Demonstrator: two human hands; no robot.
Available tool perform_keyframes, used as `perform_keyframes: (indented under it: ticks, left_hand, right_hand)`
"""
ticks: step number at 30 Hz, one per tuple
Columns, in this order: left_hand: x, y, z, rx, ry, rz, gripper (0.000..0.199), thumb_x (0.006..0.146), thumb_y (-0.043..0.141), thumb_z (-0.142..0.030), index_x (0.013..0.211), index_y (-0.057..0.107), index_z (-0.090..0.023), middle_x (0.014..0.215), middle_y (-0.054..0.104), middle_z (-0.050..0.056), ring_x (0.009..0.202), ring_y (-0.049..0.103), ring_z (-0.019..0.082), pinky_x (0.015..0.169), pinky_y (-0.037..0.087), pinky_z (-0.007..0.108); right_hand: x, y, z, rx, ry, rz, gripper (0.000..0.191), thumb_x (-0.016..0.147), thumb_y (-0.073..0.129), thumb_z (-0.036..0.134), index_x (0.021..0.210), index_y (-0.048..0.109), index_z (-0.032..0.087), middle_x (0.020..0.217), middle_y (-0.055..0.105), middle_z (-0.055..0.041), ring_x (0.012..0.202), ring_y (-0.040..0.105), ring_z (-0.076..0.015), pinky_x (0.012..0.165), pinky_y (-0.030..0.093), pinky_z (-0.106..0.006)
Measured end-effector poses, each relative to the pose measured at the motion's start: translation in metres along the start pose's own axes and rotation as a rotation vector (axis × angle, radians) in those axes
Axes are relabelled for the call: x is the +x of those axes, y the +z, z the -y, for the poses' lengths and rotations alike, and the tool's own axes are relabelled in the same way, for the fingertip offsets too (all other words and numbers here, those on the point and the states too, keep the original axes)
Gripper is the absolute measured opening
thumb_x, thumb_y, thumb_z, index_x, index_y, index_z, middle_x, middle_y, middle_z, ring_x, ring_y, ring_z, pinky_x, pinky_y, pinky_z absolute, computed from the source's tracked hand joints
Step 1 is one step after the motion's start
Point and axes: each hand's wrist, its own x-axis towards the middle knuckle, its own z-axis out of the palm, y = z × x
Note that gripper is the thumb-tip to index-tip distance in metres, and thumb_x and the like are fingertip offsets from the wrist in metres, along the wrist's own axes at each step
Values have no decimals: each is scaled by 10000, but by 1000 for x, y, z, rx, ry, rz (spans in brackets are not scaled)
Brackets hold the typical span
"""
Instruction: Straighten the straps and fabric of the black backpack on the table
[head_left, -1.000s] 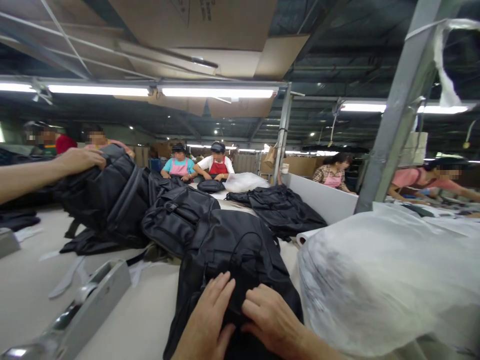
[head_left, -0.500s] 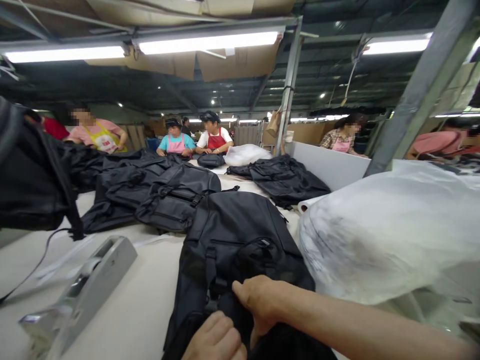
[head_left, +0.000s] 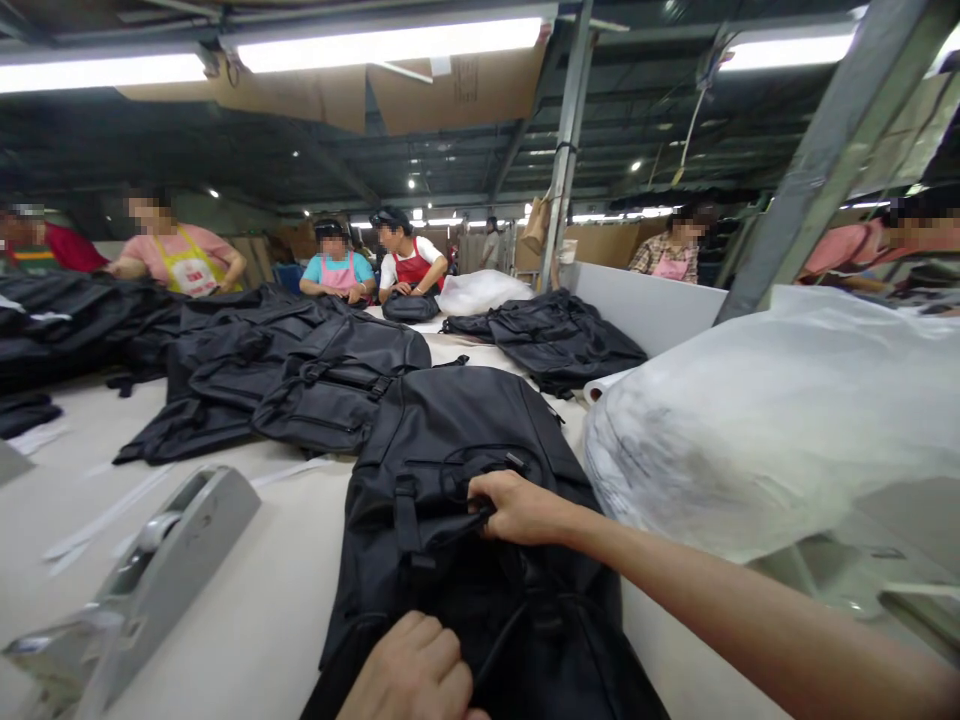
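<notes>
A black backpack [head_left: 465,410] with straps and buckles lies on the pale table in front of me, its top end pointing away. My right hand [head_left: 517,508] pinches a fold of its front, just below a small zipped pocket, and pulls the material up a little. Nearer to me, my left hand [head_left: 412,668] is closed on the lower left part of the same backpack; its fingertips are hidden. A black strap [head_left: 406,515] with a buckle hangs across the front, left of my right hand. Dark shadow hides detail between the hands.
A grey tape dispenser [head_left: 176,560] stands at left. More black backpacks [head_left: 337,390] lie beyond it, with another pile [head_left: 562,335] farther back. A large translucent plastic bag [head_left: 750,430] bulges at right beside a metal post [head_left: 832,150]. Several people work across the tables.
My right hand has moved away from me, up the backpack, lifting front material. My left hand stays low on the bag. The black bag at the far left edge has gone from view.
</notes>
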Motion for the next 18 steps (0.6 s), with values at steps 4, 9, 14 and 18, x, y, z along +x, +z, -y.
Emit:
perform_keyframes:
  ticks: [4, 9, 14, 18]
  left_hand:
    - [12, -4, 2, -37, -162, 313, 225, 864, 581, -258, 654, 626, -189, 766, 695, 3, 670, 618, 168, 626, 417, 288]
    - [44, -29, 11, -262, -364, 557, 434, 986, 289, -287, 838, 682, -180, 927, 714, 54, 852, 680, 227, 768, 507, 317]
    - [60, -27, 14, -259, -642, 508, 332, 966, 329, -232, 969, 654, -166, 1023, 690, 88, 993, 641, 248, 896, 505, 385]
    - [59, -12, 13, -224, -634, 571, 347, 932, 338, -180, 998, 677, -161, 1049, 706, 105, 1008, 648, 261, 918, 510, 402]
  right_hand:
    - [15, -4, -10, 201, 104, 64, 120, 581, 643, 163, 669, 566, 188, 586, 470, 72, 578, 426, -98, 532, 299, -222]
    - [15, 2, -15, 359, 152, 62, 73, 614, 599, 199, 666, 548, 189, 571, 462, 72, 552, 404, -93, 530, 317, -222]
    - [15, -5, -14, 362, 82, -45, 120, 625, 601, 182, 743, 582, 183, 637, 515, 62, 598, 454, -102, 562, 357, -219]
    - [16, -6, -15, 246, -10, -136, 150, 629, 617, 126, 764, 632, 188, 699, 585, 48, 690, 523, -122, 629, 387, -222]
